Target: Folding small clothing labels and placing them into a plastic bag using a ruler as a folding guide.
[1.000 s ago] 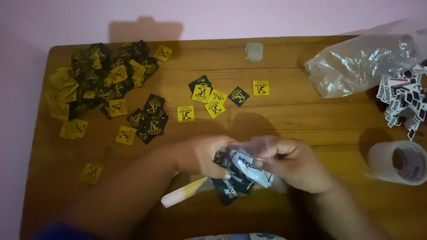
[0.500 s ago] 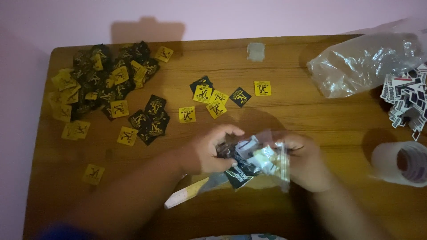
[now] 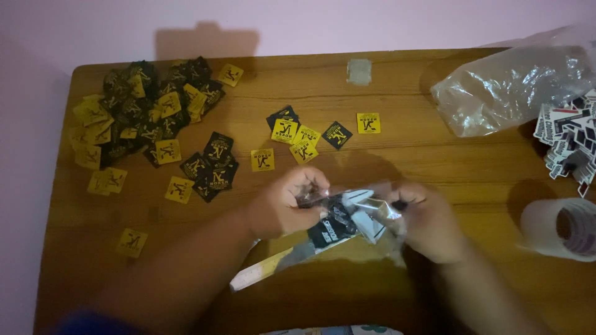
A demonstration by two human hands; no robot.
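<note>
A small clear pouch (image 3: 351,214) of black-and-white stickers sits above the table (image 3: 434,161) centre, pinched closed-fingered between the left hand (image 3: 288,208) and right hand (image 3: 428,220). Yellow and black square stickers (image 3: 149,124) heap far left; a clear bag (image 3: 509,90) lies far right.

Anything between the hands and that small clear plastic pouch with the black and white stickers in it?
Nothing visible. The left hand and right hand both already grip the small clear plastic pouch directly, one at each end, above the brown wooden table. The scattered yellow and black square stickers lie farther back, apart from the hands.
</note>
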